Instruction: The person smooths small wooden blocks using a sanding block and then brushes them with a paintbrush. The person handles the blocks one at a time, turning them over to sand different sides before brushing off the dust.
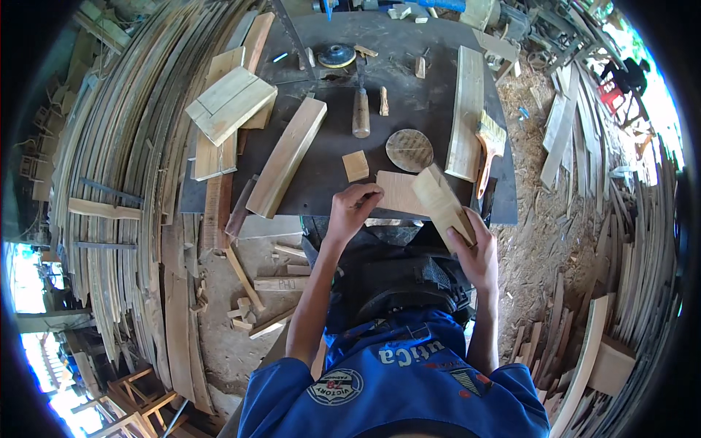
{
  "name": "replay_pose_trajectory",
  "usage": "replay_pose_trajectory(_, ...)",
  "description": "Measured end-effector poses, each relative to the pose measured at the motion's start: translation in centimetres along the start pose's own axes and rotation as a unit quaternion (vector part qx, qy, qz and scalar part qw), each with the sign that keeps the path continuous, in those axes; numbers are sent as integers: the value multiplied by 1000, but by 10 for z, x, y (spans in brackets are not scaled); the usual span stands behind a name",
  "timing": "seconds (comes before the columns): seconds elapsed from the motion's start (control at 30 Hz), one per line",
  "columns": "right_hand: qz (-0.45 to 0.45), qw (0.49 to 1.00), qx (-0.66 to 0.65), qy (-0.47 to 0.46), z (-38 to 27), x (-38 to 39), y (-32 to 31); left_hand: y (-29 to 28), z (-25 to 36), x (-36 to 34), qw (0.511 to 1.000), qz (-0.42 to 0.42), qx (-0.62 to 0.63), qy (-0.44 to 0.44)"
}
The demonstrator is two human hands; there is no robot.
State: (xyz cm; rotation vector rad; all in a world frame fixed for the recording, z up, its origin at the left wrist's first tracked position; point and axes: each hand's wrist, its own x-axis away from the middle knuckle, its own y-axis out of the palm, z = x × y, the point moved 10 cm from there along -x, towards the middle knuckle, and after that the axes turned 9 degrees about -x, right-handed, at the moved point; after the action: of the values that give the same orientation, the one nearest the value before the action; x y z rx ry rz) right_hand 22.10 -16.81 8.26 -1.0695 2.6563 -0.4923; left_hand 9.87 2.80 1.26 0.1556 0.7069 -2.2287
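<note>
My right hand [478, 252] is closed around the lower end of a pale wooden block [436, 196], which tilts up and to the left over the table's near edge. My left hand [356, 208] has its fingers curled together in a pinch; what they hold, if anything, is too small to make out. Its fingertips are beside the left end of a thin flat wood piece [398, 191], partly covered by the block. Just beyond are a small wooden cube [355, 166] and a round wooden disc [410, 150].
On the dark table [416, 80] lie a wood-handled chisel [361, 113], a long wooden block [287, 157], a board [465, 109] and a paintbrush [488, 150]. A hand saw [293, 36] and stacked wood pieces [232, 104] are at the left. Tall lumber stacks [131, 168] flank the table.
</note>
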Motion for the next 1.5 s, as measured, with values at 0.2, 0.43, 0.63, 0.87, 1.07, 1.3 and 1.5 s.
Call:
replay_pose_trajectory(0.2,30,984,0,-176,-87,2,10,-3,0,2,999,21,-23,27)
replay_pose_trajectory(0.43,-123,982,106,-95,-51,-6,65,-2,1,4,995,20,-62,70)
replay_pose_trajectory(0.63,57,968,32,-241,-99,7,31,-4,0,2,999,21,-17,25)
replay_pose_trajectory(0.87,16,981,62,-183,-78,-1,44,-4,-2,0,1000,22,8,17)
replay_pose_trajectory(1.07,-94,983,106,-119,-52,-5,73,-2,0,1,1000,21,4,18)
replay_pose_trajectory(1.3,111,956,74,-260,-110,17,26,-6,3,5,998,30,-30,45)
replay_pose_trajectory(1.5,-76,982,120,-123,-55,-6,63,-16,29,12,960,103,-241,97)
